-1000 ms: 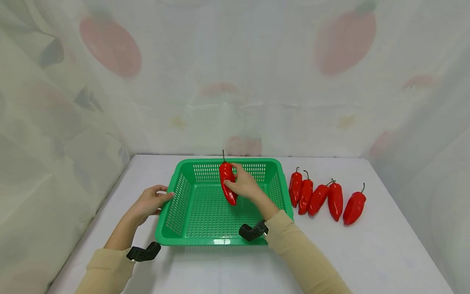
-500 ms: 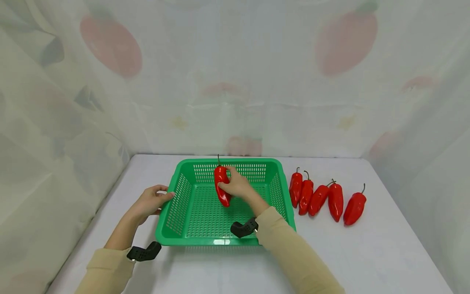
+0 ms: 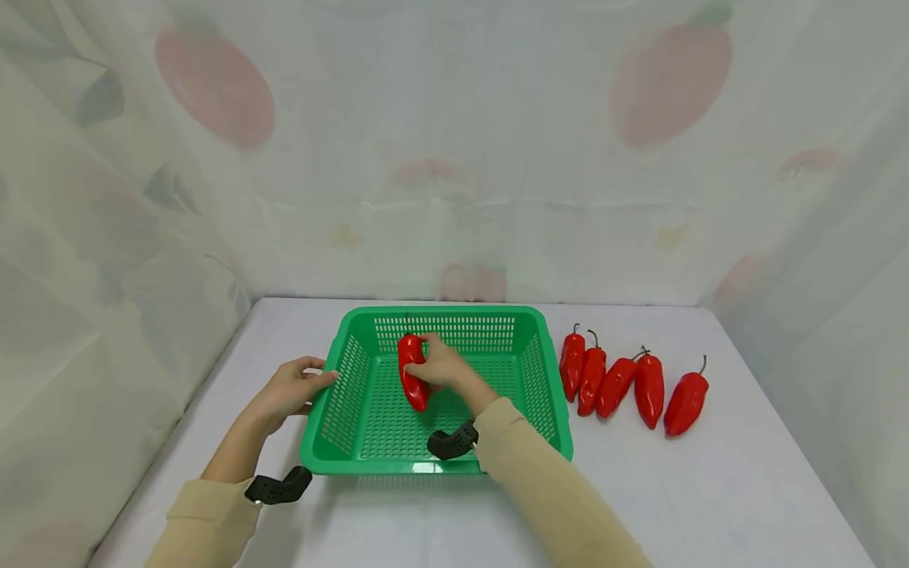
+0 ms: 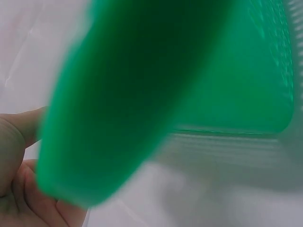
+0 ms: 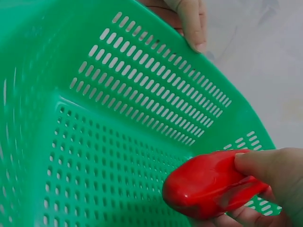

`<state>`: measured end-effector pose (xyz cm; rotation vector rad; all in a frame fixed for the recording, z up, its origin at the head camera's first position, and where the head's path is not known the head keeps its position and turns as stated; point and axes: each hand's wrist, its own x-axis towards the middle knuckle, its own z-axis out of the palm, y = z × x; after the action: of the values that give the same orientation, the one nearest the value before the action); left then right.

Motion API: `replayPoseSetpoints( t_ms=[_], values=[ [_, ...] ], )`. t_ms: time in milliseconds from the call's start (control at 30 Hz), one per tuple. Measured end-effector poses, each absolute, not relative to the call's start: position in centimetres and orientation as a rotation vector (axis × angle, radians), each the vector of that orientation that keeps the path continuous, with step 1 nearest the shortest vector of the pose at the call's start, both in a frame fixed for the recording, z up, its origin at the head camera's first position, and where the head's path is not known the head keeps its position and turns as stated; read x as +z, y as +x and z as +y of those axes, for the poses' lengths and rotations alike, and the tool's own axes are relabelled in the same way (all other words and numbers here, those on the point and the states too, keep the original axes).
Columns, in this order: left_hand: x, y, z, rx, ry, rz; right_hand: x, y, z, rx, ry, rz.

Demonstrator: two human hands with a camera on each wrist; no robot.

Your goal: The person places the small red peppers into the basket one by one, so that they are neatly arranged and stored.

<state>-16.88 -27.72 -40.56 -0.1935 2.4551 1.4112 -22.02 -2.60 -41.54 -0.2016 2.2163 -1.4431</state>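
A green plastic basket (image 3: 435, 467) with slotted walls stands on the white table. My left hand (image 3: 289, 390) grips its left rim, the thumb over the top edge and the other fingers outside. In the left wrist view the basket's rim (image 4: 113, 113) covers most of that hand. Inside the basket's outline, my right hand (image 3: 449, 368) pinches a red pepper (image 3: 410, 371) between thumb and fingers. The pepper (image 5: 203, 184) is held close over the perforated floor, its stem toward the far wall and its tip toward me.
Right of the basket several red peppers (image 3: 649, 390) lie in a loose row on the white table (image 3: 639, 489). A pale printed cloth (image 3: 454, 158) hangs behind the table and along both sides.
My right hand has moved left and a little lower with the pepper, from the basket's middle toward its left half. The left hand has stayed on the rim.
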Motion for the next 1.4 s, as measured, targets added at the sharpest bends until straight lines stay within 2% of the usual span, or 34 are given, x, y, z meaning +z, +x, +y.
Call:
replayPoseSetpoints(
  t_ms=[300, 1400],
  values=[
    [-40.6, -16.9, -27.7, 1.419, -0.192, 2.452, -41.7, -21.5, -4.2, -1.435, -0.243, 2.179],
    [-40.4, -17.0, -27.7, 1.414, -0.173, 2.452, -43.2, -20.4, -7.5, -1.424, -0.124, 2.002]
  ],
)
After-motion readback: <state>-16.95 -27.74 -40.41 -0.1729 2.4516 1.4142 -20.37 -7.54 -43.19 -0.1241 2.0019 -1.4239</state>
